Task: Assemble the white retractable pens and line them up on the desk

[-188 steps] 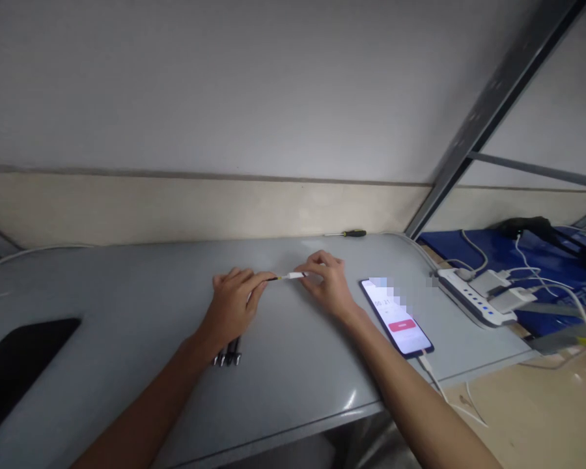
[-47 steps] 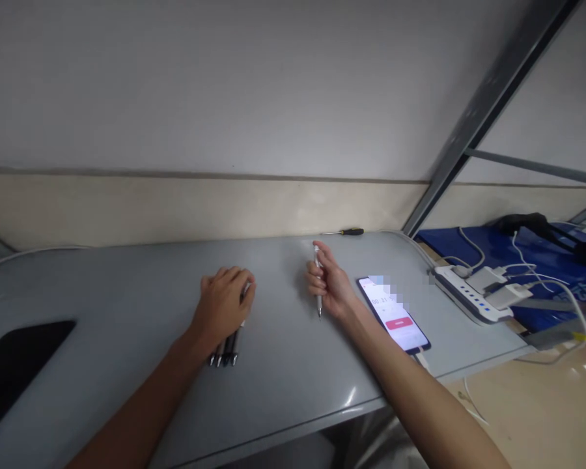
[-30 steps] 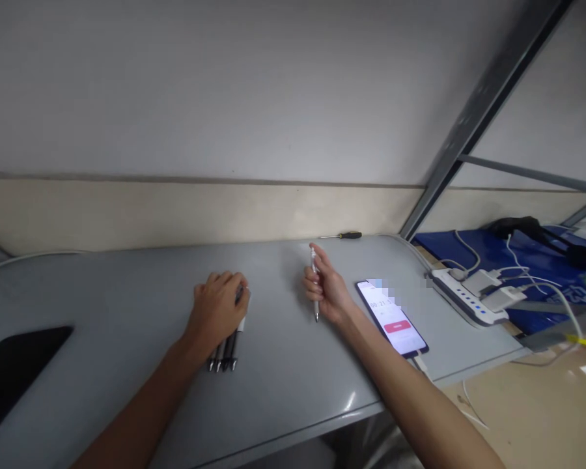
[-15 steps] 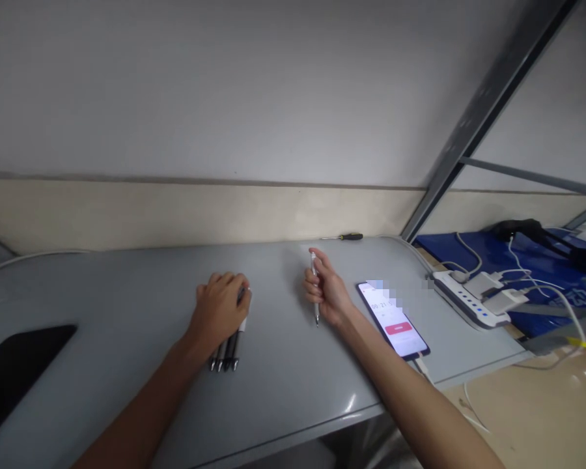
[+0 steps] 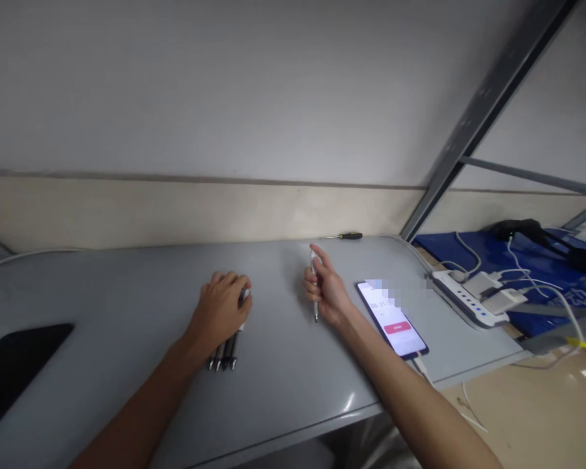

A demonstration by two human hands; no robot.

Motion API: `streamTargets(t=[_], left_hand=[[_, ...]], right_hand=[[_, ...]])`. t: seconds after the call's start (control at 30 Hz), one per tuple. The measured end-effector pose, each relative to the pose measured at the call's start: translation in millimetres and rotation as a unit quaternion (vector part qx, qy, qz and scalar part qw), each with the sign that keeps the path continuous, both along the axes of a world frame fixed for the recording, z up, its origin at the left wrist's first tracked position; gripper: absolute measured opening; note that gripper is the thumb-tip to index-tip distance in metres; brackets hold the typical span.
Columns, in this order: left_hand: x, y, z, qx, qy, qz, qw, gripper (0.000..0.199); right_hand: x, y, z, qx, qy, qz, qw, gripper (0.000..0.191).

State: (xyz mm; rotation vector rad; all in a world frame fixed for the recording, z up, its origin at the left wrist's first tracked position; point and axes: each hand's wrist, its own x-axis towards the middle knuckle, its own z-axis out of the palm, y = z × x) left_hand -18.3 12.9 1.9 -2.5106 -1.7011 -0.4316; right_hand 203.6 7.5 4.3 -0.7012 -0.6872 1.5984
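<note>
One white pen (image 5: 316, 309), click type, held off-centre on the grey desk (image 5: 283, 365), barrel near upright in view, tip toward 6 o'clock; right hand (image 5: 325, 286) wrapped round it, grip closed on the barrel, thumb raised along its 12 o'clock end. One row of pens (image 5: 233, 348), four metal-capped ends visible at 6 o'clock of the left hand (image 5: 219, 304), which lies curled over their far part; whether that grip pinches any cannot be told. One smartphone (image 5: 395, 319), screen lit, at 4 o'clock of the right hand, white cable (image 5: 422, 369) plugged in. One screwdriver (image 5: 350, 236), black-and-yellow handle, 1 o'clock. One power strip (image 5: 463, 298), white, chargers inserted, 3 o'clock.
</note>
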Motion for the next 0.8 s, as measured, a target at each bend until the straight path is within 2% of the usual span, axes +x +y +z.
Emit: streamTargets(t=[0.4, 0.63, 0.8], left_hand=[[-2.2, 2.5, -2.6, -0.008, -0.042, -0.047, 0.998, 0.016], [1.1, -1.3, 0.0, -0.007, -0.013, -0.017, 1.000, 0.015], [1.9, -3.0, 3.5, -0.010, -0.009, -0.017, 1.000, 0.015]], right_hand=[[-0.7, -0.5, 0.1, -0.001, -0.007, -0.010, 1.000, 0.031], [0.5, 1.0, -0.4, -0.032, 0.019, -0.008, 0.999, 0.025], [-1.3, -0.4, 0.4, -0.029, -0.062, 0.003, 0.998, 0.025]])
